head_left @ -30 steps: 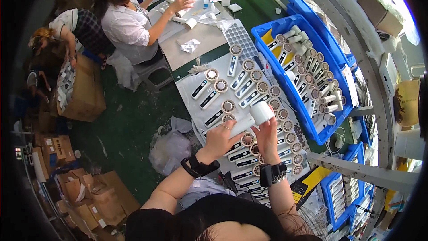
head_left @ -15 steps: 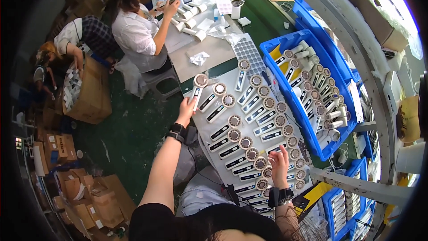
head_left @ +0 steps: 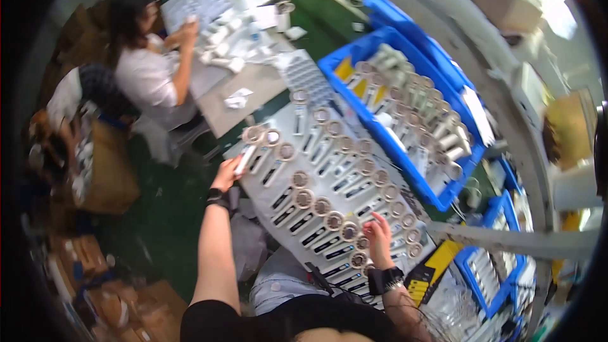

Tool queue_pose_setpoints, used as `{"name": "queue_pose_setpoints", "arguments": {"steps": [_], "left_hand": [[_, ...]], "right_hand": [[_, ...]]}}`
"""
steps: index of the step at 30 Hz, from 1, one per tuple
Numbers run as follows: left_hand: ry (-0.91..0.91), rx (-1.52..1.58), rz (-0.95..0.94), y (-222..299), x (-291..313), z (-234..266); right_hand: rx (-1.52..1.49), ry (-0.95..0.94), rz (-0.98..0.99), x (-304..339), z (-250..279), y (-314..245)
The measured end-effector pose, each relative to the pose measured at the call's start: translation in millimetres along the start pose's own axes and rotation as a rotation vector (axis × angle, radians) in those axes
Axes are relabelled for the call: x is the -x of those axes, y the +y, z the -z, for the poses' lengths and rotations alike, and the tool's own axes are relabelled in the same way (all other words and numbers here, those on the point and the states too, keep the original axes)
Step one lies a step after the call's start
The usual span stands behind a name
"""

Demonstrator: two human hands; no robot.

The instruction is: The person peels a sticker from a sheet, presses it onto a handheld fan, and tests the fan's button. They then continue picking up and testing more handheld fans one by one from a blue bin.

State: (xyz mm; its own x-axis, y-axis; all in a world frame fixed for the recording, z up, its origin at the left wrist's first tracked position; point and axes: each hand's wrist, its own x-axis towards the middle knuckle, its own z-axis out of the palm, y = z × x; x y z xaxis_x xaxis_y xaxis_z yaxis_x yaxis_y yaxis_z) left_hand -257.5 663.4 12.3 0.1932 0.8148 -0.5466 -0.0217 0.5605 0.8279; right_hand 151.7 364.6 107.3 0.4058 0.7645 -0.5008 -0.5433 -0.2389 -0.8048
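Note:
At the left edge of the table my left hand is closed round the handle of a white handheld fan, its round head pointing away from me. Close by lie two more fans of the same kind. My right hand is raised over the right part of the fan rows, fingers loosely apart, with nothing visible in it. Below and around it, many handheld fans lie in slanting rows on the pale tabletop, most with a dark strip on the handle. Motion blur softens the details.
A blue crate full of similar fans stands right of the rows. Behind them lies a grey cell tray. A co-worker in white sits at the far left; another person bends over a cardboard box. A metal beam crosses at right.
The whole view has shifted, so the table and crate appear further left. My left hand still holds the fan, now lower beside the other fans. My right hand stays over the rows.

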Motion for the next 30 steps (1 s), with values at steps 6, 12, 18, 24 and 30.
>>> {"name": "queue_pose_setpoints", "arguments": {"steps": [6,12,18,24,30], "left_hand": [[0.126,-0.031,0.001,-20,-15,15],[0.159,-0.212,-0.115,0,-58,-26],[0.166,-0.468,-0.417,-7,-92,3],[0.527,-0.982,-0.543,-16,-48,-34],[0.59,-0.836,-0.739,-15,41,-60]], "right_hand": [[0.008,0.032,-0.014,-2,-4,4],[0.108,0.033,0.127,-2,20,-23],[0.192,0.321,0.437,-52,74,-83],[0.841,0.815,0.867,-138,165,-173],[0.881,0.885,0.874,-195,159,-207]]}}
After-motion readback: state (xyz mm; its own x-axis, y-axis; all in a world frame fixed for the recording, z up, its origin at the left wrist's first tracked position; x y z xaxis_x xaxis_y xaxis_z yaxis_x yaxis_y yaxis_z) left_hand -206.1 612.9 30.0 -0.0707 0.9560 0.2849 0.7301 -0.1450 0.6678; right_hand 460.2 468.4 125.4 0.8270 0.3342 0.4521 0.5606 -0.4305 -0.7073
